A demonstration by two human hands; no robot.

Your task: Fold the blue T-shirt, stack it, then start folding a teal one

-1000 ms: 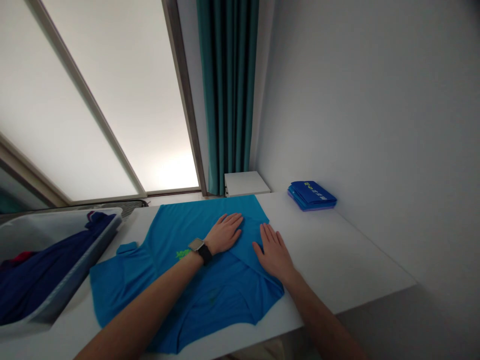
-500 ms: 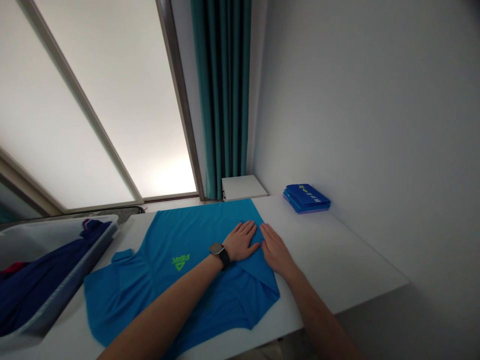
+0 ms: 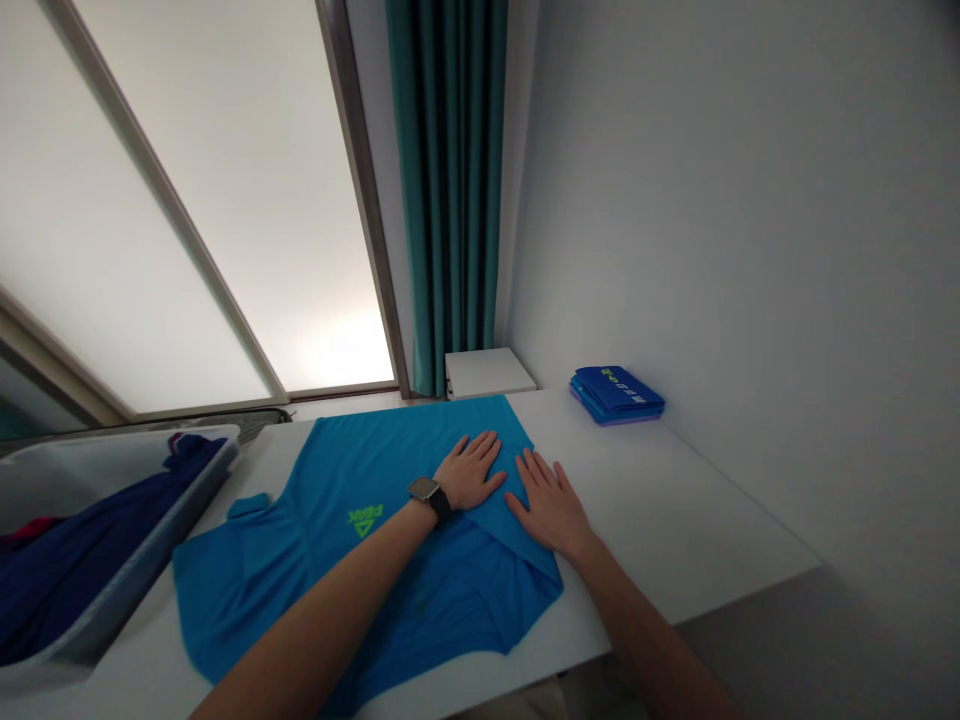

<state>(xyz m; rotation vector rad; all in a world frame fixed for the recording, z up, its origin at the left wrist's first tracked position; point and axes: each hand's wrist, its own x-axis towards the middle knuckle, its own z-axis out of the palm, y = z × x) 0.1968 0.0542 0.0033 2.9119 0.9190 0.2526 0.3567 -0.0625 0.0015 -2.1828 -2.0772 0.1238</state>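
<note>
A blue T-shirt (image 3: 390,450) with a green PEAK print lies spread on the white table, its right side folded over in a slanting flap. My left hand (image 3: 469,472), with a dark watch (image 3: 429,493) on the wrist, rests palm down on the shirt, fingers stretched out. Beside it, my right hand (image 3: 550,503) lies flat on the shirt's right edge, fingers spread. Neither hand grips the cloth. Part of the shirt is hidden under my left forearm.
A stack of folded clothes (image 3: 616,395) sits at the table's back right, by the wall. To the left stands a pale plastic bin (image 3: 161,525) holding dark blue clothing (image 3: 90,550). The white table (image 3: 675,520) ends at a front edge. A green curtain (image 3: 454,200) hangs behind.
My left hand has slid slightly left across the shirt. My right hand has turned flatter, its fingers spreading over the right edge, and the flap there looks smoother.
</note>
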